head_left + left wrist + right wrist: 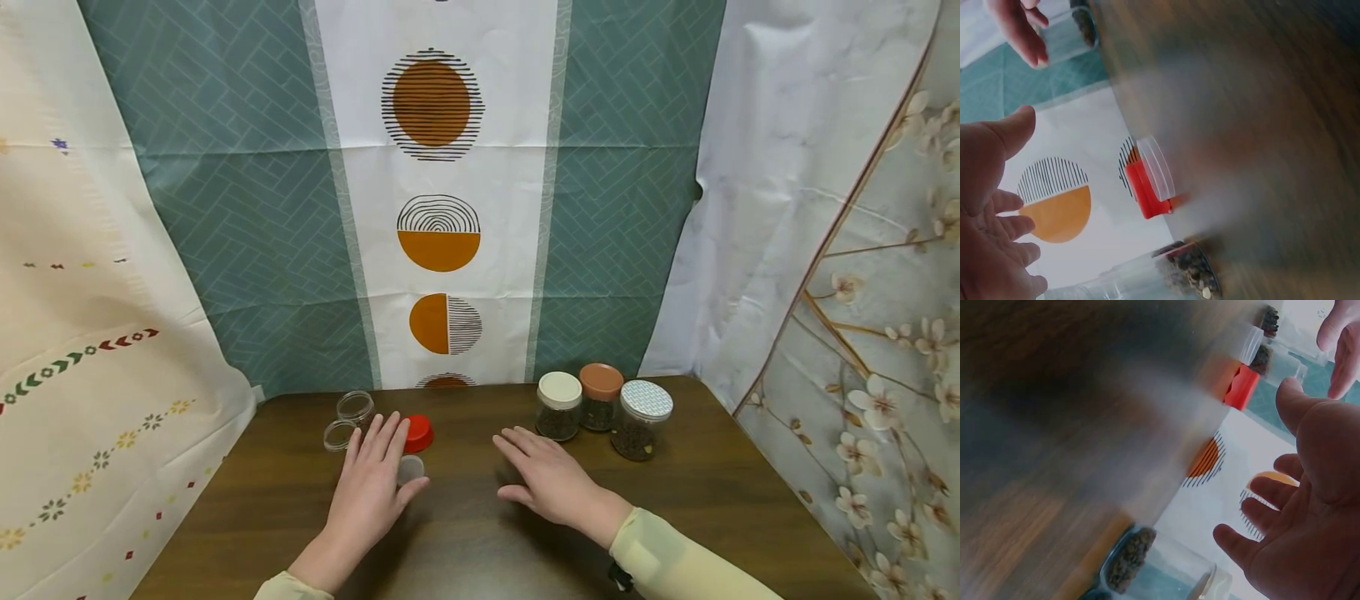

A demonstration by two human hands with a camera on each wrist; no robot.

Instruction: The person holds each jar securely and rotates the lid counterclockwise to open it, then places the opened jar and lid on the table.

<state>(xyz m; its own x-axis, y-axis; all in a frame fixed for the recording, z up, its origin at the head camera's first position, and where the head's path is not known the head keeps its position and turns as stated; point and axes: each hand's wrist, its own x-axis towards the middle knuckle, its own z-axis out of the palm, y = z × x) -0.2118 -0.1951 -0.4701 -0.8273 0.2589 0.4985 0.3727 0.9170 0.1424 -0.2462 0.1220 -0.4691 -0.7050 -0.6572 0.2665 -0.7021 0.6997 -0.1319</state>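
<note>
My left hand (pixel 369 483) is held out with fingers straight, holding nothing, and it overlaps part of two lidless clear jars in the head view. One jar (pixel 355 406) stands behind the other jar (pixel 340 435). Dark bits fill the bottom of a clear jar (pixel 1191 272) in the left wrist view. Beside the left fingers lies a red lid (pixel 418 433), with a translucent round lid (pixel 410 469) near the thumb. My right hand (pixel 551 479) is also extended and grips nothing. It is nearest a cream-lidded jar (pixel 559 390) holding dark contents.
Right of the cream-lidded jar stand a terracotta-lidded jar (pixel 601 382) and a jar with a patterned lid (pixel 647 400), both with dark contents. Everything sits on a dark wooden table (pixel 465 517). A patterned cloth (pixel 442 175) hangs behind, with more cloths at both sides.
</note>
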